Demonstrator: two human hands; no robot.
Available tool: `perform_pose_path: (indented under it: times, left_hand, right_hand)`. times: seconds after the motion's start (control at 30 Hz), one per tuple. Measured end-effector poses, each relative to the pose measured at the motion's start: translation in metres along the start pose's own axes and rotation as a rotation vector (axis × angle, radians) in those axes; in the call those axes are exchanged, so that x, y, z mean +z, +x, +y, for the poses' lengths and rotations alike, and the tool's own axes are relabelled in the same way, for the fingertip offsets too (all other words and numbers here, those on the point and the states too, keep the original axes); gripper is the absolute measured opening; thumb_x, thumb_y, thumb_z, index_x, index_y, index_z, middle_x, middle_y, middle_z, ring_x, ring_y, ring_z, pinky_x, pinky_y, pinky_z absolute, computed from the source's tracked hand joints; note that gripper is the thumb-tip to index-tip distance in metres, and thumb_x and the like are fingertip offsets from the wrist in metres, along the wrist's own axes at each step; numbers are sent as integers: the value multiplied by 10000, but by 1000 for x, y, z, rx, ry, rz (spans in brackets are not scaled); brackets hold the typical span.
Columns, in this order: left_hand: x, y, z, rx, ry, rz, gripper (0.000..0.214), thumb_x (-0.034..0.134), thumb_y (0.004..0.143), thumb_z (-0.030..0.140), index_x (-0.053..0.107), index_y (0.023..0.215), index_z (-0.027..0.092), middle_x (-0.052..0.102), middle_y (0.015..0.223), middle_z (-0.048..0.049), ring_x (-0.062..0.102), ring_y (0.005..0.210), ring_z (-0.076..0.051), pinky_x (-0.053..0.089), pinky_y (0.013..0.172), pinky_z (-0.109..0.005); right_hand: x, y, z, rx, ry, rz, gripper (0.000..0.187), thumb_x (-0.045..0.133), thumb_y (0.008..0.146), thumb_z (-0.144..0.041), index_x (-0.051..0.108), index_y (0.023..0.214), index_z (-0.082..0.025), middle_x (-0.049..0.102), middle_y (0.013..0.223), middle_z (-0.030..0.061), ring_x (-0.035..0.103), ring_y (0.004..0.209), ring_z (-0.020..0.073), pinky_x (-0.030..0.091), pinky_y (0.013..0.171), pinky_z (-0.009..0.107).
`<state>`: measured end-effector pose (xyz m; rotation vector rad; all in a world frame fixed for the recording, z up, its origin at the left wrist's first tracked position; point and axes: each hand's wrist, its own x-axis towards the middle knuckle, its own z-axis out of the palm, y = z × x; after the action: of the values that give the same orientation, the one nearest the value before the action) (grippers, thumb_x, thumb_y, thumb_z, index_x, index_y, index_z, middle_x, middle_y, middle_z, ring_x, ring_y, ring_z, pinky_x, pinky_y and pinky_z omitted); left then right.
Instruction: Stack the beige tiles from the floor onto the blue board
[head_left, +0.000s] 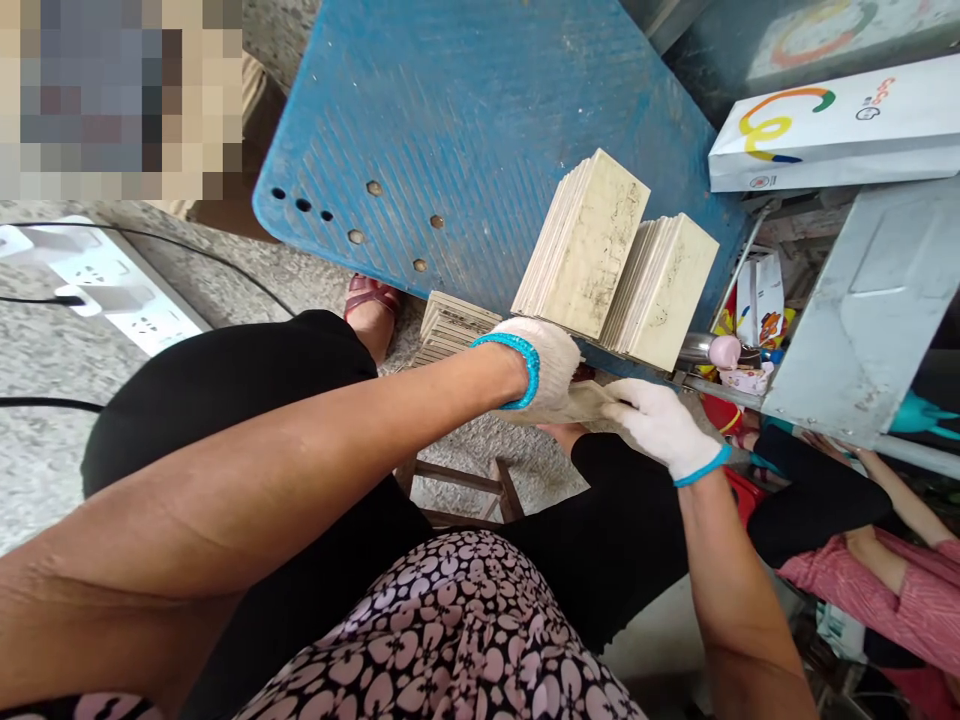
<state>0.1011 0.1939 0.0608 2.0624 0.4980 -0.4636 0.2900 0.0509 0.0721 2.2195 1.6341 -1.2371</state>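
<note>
At the far left, a white power strip [120,290] is seen on the rough floor, with a black cable plugged into it. Farther along, a short stack of flat pieces [454,325] is partly covered by the left hand [544,365], which is clad in a white glove with a blue cuff. The left forearm is stretched long across the lap, and the back of the glove is turned up; its fingers are hidden, so how far they are closed cannot be told, though the near end of a pale flat piece [589,402] is met by that glove. Just above, a large stack [581,250] is stood on the blue board [450,120]. The pale flat piece is held off the board, above the lap, between the two hands. Its other end is pinched between the thumb and fingers of the right hand [664,425], likewise gloved; that wrist is angled inward, and the forearm is brought up from the lower right. Beside the large stack, a second stack [667,290] is set on the board. At the far right, a white paper bag [832,125] is laid above a metal panel [862,300].
</note>
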Motion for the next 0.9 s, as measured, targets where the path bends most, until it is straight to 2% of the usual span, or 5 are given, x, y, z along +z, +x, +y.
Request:
perform_pose_path:
  times: [0.2,0.37,0.43,0.63,0.9]
  left_hand:
    - [-4,0,15,20,-124,-35,445,484,868,478,766,972,149,693,776,-120,614,647,-215,461,655,-324]
    - [-9,6,7,-117,-204,86,474,472,862,493,761,1032,159,686,765,-116,651,748,-231,465,662,-300]
    - [-15,7,2,-174,-246,127,498,459,861,516,755,1055,167,688,770,-113,656,760,-232,466,644,-294]
    - [-34,6,-4,-228,-362,222,544,395,904,517,729,1101,137,691,800,-112,654,769,-219,483,664,-304]
    - [-31,6,-4,-289,-468,234,528,415,908,514,715,1102,126,700,787,-110,655,711,-200,476,605,-285]
  right_hand:
    - [-31,-5,-2,-13,184,77,252,614,814,-352,747,963,-198,733,924,7,668,894,213,517,862,343]
    - [3,1,8,108,537,683,686,719,719,-430,544,1322,-152,626,1289,138,616,1172,262,497,998,432]
    - [25,1,4,160,640,807,874,728,697,-479,410,1425,-114,534,1387,211,580,1233,289,481,1023,464]
    - [76,2,-37,275,585,516,1168,785,623,-508,161,1558,-191,328,1548,199,440,1367,345,451,1061,501]
    - [73,23,-67,411,316,533,1390,860,498,-445,17,1578,-213,143,1608,206,351,1398,440,403,1075,576]
